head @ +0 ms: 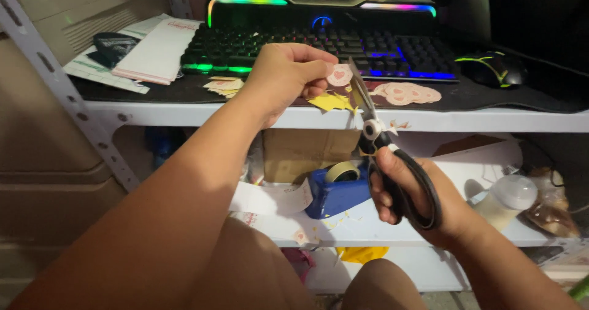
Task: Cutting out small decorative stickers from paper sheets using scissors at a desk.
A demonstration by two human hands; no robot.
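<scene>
Gripping one pink round heart sticker (338, 75), the left hand (283, 77) pinches it while the right hand (412, 194) clasps one pair of black-handled scissors (392, 156).

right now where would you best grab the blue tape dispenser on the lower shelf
Probably across the two flat sides of the blue tape dispenser, coming from above. Its body looks narrow and low, with the roll sitting in the top, and the right hand with the scissors crowds its right end.

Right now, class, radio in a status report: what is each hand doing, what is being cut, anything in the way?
Left hand pinching sticker sheet. Right hand gripping black scissors, blades at the sheet. Yellow scraps hanging below; blue tape dispenser underneath, clear of the cut.
</scene>
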